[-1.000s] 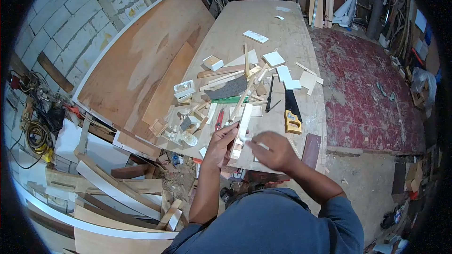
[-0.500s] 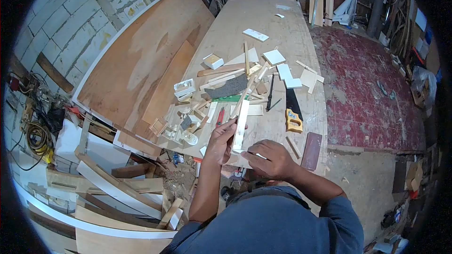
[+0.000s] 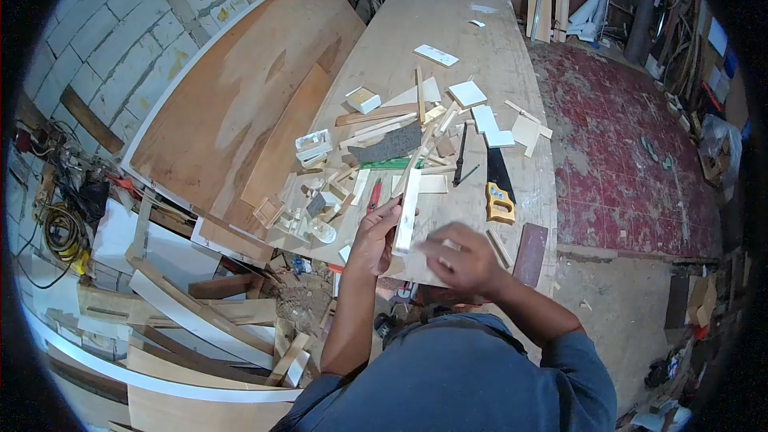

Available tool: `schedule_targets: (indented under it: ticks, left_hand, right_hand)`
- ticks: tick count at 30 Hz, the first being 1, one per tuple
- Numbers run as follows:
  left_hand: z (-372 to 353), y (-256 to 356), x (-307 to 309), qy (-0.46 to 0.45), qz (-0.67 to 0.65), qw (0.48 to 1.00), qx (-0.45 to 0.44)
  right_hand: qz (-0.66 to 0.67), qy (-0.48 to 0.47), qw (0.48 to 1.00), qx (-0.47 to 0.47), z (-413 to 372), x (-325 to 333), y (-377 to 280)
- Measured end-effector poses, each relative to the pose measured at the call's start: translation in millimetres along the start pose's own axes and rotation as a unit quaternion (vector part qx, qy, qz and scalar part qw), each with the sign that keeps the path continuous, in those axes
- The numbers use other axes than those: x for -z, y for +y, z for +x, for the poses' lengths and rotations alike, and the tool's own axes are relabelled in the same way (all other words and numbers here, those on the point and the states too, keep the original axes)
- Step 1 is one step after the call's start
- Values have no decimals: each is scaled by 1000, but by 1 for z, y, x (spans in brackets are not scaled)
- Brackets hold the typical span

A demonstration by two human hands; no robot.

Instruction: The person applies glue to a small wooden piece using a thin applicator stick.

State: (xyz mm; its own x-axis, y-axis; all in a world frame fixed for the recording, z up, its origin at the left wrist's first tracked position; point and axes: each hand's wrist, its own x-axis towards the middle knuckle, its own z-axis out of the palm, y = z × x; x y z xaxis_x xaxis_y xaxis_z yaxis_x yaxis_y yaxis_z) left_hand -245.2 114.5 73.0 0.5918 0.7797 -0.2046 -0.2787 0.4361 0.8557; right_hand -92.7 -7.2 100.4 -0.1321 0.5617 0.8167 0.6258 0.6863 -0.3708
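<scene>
My left hand [image 3: 376, 240] is wrapped round a narrow pale wooden strip [image 3: 408, 212], held tilted over the near edge of the workbench [image 3: 448, 24]. Just right of the strip's lower end is my right hand [image 3: 464, 260], its fingers curled and smeared by motion. Beyond the strip lie a dark grey sanding sheet [image 3: 388, 144], a red-handled tool [image 3: 374, 194] and a pile of thin wood offcuts [image 3: 384, 126]. A handsaw with a yellow handle [image 3: 501, 204] rests to the right, near a reddish-brown block [image 3: 530, 254].
Small wooden pieces and a clear cup [image 3: 323, 230] crowd the bench's left front corner. A large plywood sheet [image 3: 248, 88] leans along the left side. Curved boards [image 3: 200, 312] are stacked at lower left. A red tiled floor [image 3: 616, 144] lies to the right.
My right hand has moved right, away from the strip's lower end, which it was touching. My left hand keeps its hold on the strip.
</scene>
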Motion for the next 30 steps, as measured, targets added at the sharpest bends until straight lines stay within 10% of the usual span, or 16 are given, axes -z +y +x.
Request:
schedule_targets:
  ticks: [30]
  left_hand:
    - [-7, -11, 5, -50, 15, 998, 26]
  right_hand:
    - [-65, 105, 983, -139, -6, -12, 23]
